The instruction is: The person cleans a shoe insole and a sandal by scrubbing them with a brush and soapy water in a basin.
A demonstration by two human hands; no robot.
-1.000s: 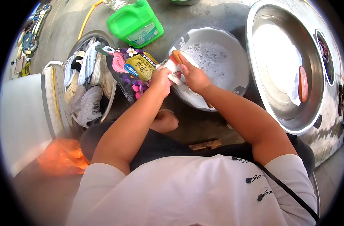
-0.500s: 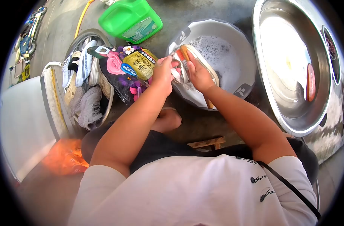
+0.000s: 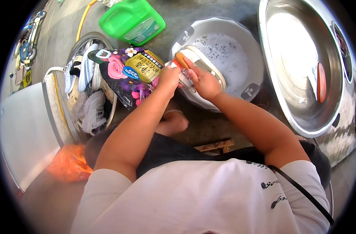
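My left hand [image 3: 170,79] is closed on the near side of a white shoe [image 3: 211,66], which is held tilted over a light grey basin [image 3: 251,62]. My right hand [image 3: 205,82] grips a scrub brush [image 3: 181,60] with an orange-brown back and reddish bristles. Its bristles are against the shoe, near my left fingers. Soapy water with foam [image 3: 221,48] lies in the basin under the shoe. Part of the shoe is hidden behind both hands.
Left of the basin are a flowered detergent bag [image 3: 119,74] and a metal basin [image 3: 78,46] full of shoes [image 3: 94,111]. A green jug [image 3: 123,19] stands behind. On the right, a large steel tub [image 3: 281,105] holds a reddish, oblong object [image 3: 321,82]. An orange bag [image 3: 69,163] lies lower left.
The brush has shifted slightly left and down along the shoe, with my right hand. My left hand has moved a little lower. The whole view has shifted slightly.
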